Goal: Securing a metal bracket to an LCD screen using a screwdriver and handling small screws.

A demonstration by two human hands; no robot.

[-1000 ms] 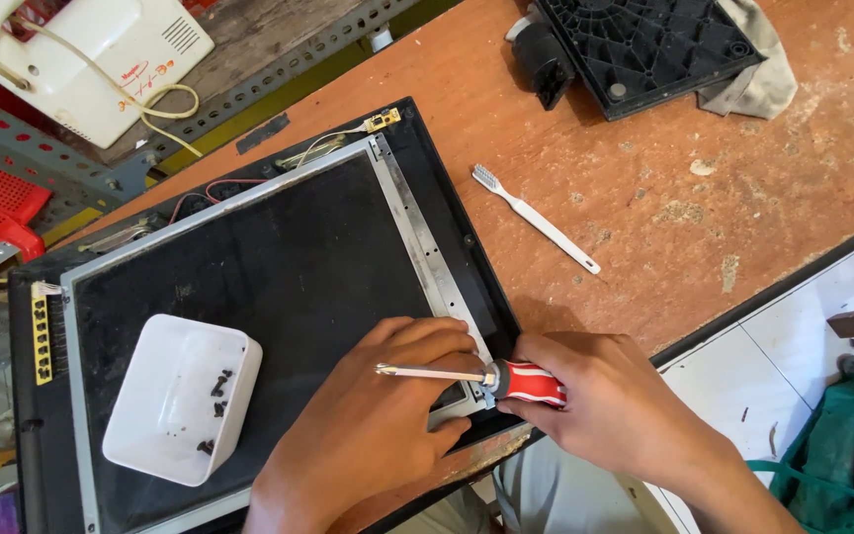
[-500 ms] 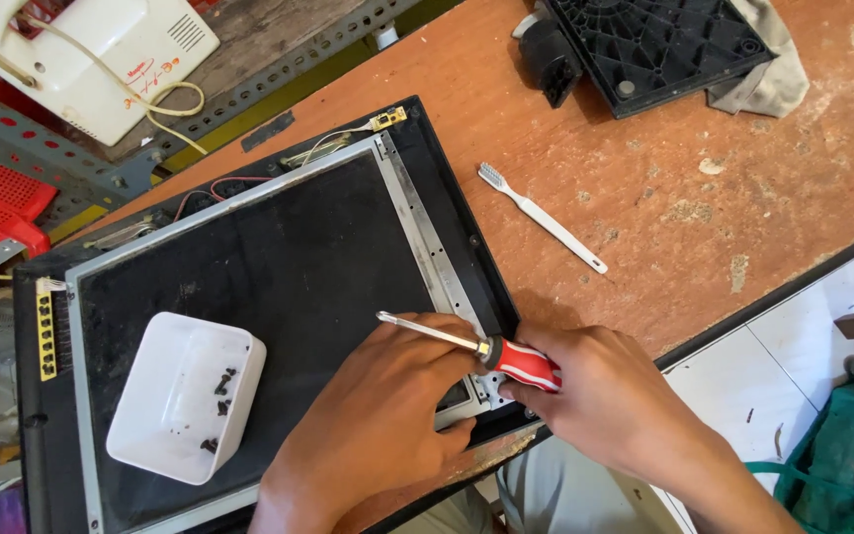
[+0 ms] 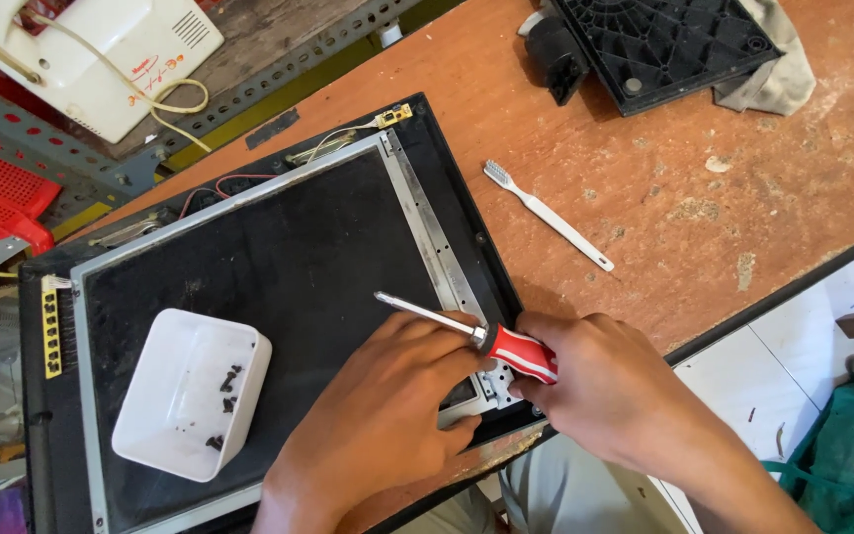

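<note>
The right hand (image 3: pixel 610 391) closes its grip around the red handle of a screwdriver (image 3: pixel 467 331), whose metal shaft lies almost flat over the dark display panel (image 3: pixel 279 287) and points away from the person. The left hand (image 3: pixel 383 415) rests on the panel's near corner, fingers curled down against the metal side bracket (image 3: pixel 437 237); it holds nothing that I can see. A white tray (image 3: pixel 190 396) with small dark screws stands on the panel, near the left hand. A white toothbrush (image 3: pixel 546 215) lies on the brown surface (image 3: pixel 704 178), beside the panel.
</note>
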